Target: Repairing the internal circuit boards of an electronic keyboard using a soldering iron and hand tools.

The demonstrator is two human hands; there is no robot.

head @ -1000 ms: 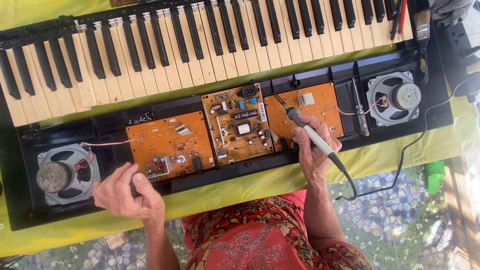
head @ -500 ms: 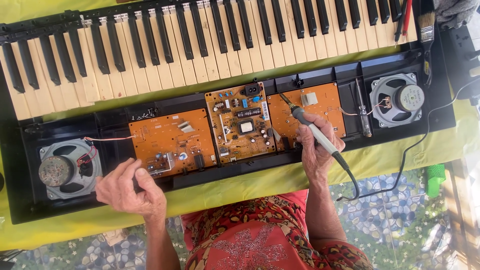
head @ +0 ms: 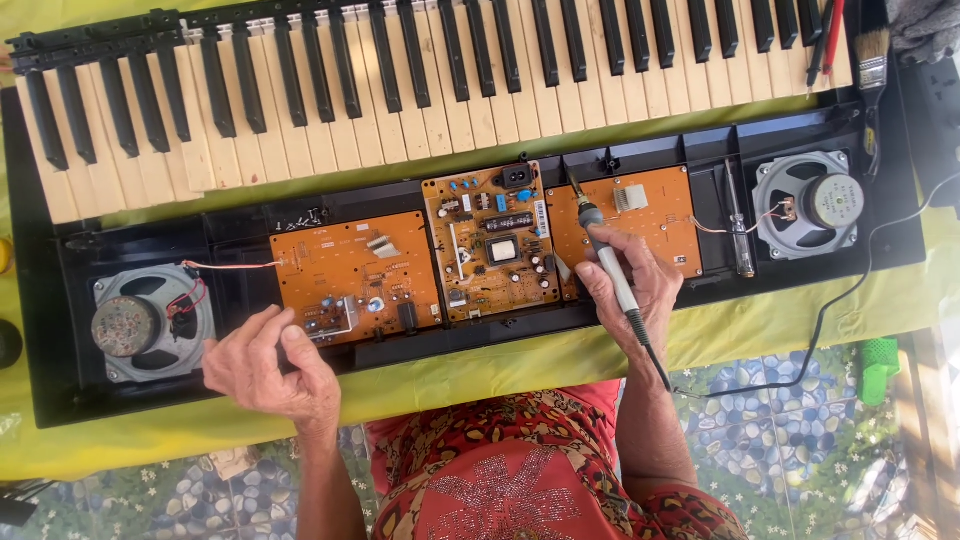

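An opened electronic keyboard lies across the table, its black case [head: 40, 300] showing three orange circuit boards. My right hand [head: 630, 285] grips a soldering iron [head: 605, 255] like a pen, tip raised over the right board [head: 640, 215]. A black cord [head: 800, 350] trails from the iron. My left hand [head: 265, 370] rests on the case's front edge, fingers curled loosely beside the left board [head: 350, 275], holding nothing I can see. The middle board [head: 490, 245] lies between my hands.
Two round speakers [head: 140, 320] [head: 805, 205] sit at the case's ends, wired to the boards. The white and black keys [head: 420, 80] lie beyond. A paintbrush [head: 872, 50] and a screwdriver [head: 738, 225] lie at the right. A yellow-green cloth [head: 500, 365] covers the table.
The view has shifted slightly, so the keyboard sits further right in the frame. Both hands keep nearly the same places on the case and the iron.
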